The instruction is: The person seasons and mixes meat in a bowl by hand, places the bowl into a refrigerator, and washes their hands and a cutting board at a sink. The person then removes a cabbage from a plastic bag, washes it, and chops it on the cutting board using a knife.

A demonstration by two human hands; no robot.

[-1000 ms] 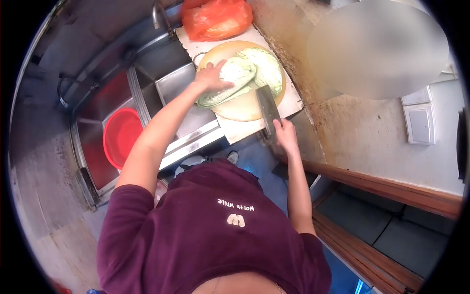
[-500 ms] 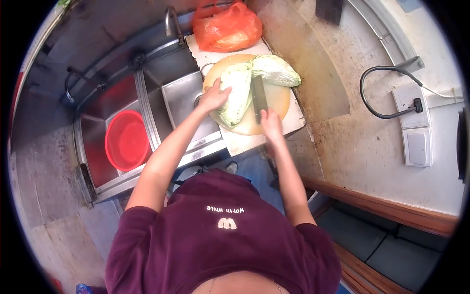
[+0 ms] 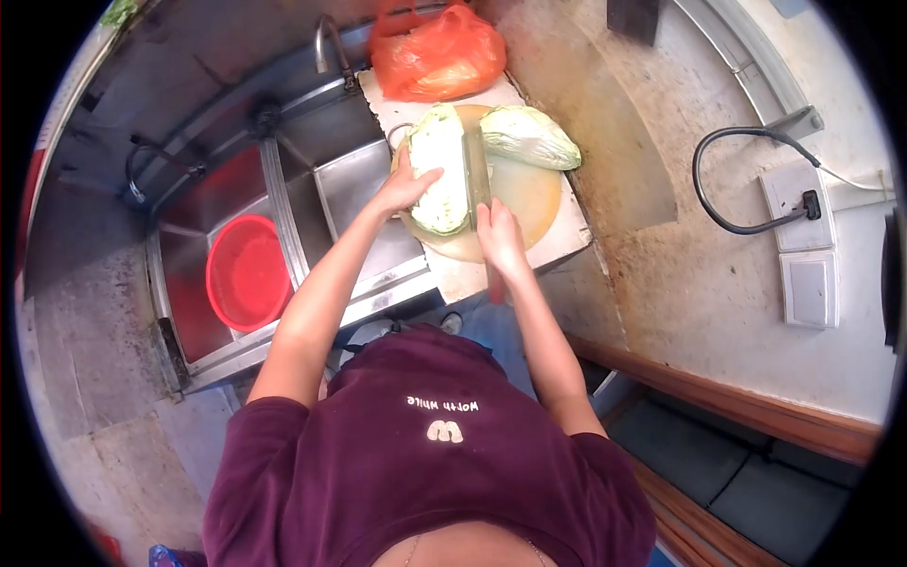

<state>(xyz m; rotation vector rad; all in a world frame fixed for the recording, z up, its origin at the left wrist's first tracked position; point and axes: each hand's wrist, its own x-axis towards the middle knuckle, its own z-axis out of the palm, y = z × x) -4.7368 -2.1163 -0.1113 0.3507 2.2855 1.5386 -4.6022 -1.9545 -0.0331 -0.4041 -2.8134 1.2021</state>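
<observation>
A pale green napa cabbage point(image 3: 439, 180) lies lengthwise on the left of the round chopping board point(image 3: 537, 203). Its left side is gripped by my left hand point(image 3: 406, 186), the thumb on top and the other fingers partly hidden along the edge. In my right hand point(image 3: 500, 234) is a cleaver point(image 3: 478, 175), closed in my fingers, with the blade along the cabbage's right side; whether it touches cannot be told. A second napa cabbage point(image 3: 531, 138) rests at the board's upper right, apart from the first.
Left of the board is a double steel sink point(image 3: 354, 194) with a red basin point(image 3: 248, 272) in its left bowl. Beyond the board sits an orange plastic bag point(image 3: 439, 57). A faucet point(image 3: 331, 47) stands behind the sink. The stained wall point(image 3: 628, 246) rises on the right.
The held cabbage has shifted left and turned straighter, away from the second one. My right hand has brought the cleaver left to its side. The left hand has moved slightly left.
</observation>
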